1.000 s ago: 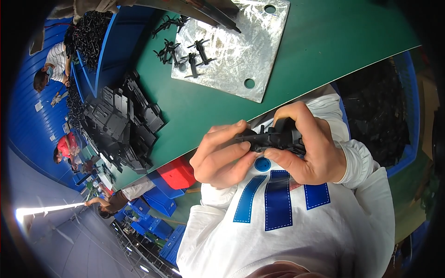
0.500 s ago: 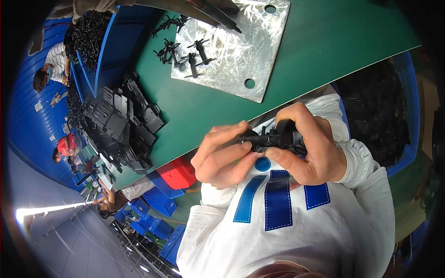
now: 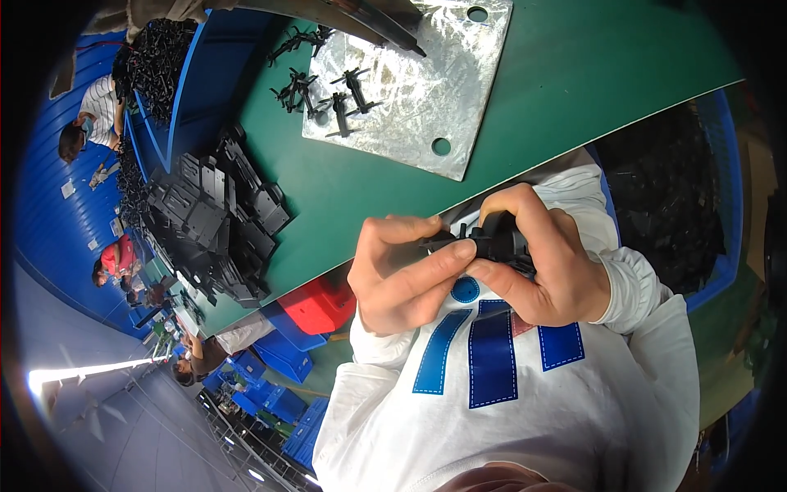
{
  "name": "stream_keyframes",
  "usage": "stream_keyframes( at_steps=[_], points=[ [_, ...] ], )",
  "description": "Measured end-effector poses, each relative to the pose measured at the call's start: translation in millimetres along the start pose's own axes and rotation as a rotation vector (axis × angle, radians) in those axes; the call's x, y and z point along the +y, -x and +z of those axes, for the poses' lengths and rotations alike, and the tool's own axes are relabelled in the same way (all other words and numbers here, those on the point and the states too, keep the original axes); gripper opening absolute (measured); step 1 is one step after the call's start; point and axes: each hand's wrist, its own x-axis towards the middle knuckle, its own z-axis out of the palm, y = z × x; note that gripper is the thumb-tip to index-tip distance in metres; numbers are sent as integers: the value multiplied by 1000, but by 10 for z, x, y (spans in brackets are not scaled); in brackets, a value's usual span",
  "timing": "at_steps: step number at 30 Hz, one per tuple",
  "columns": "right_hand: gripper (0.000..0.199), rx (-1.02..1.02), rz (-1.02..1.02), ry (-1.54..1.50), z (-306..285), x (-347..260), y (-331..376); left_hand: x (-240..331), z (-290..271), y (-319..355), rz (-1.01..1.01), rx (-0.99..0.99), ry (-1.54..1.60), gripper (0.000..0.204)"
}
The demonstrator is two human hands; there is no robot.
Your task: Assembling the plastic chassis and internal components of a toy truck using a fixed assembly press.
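Close to my chest, a black plastic part point(image 3: 500, 241) with small pegs and a rounded end is held between both hands. My left hand point(image 3: 402, 279) pinches its left end, thumb and fingertips pressed on it. My right hand point(image 3: 551, 261) wraps the rounded right end with thumb and curled index finger. The fingers hide much of the part, so its exact kind cannot be told. Beyond my hands, several small black plastic brackets point(image 3: 341, 115) with thin arms lie on and beside a scuffed metal plate point(image 3: 418, 90).
The green table point(image 3: 328, 197) bears a heap of flat black plastic pieces point(image 3: 205, 205) at left. A blue bin point(image 3: 730, 197) of black parts stands at right; a red bin point(image 3: 318, 306) sits below the table edge. A metal bar point(image 3: 381, 26) overhangs the plate. Other people work at far left.
My left hand has shifted slightly right, its fingers sliding further over the part's near side. The right hand keeps its grip with little movement.
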Motion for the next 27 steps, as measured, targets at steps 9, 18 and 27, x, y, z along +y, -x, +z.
stream_keyframes(
  at_steps=[9, 18, 27],
  points=[
    [42, -8, 27, 46, 10, -9, 29, -20, -9, -16, 29, -4, -7, 40],
    [44, -20, -6, 99, 14, -11, 41, -55, -30, 8, 22, -11, 68, 41],
    [44, -39, -17, 53, -2, -20, 7, -61, -28, 22, 33, -9, 52, 40]
  ],
)
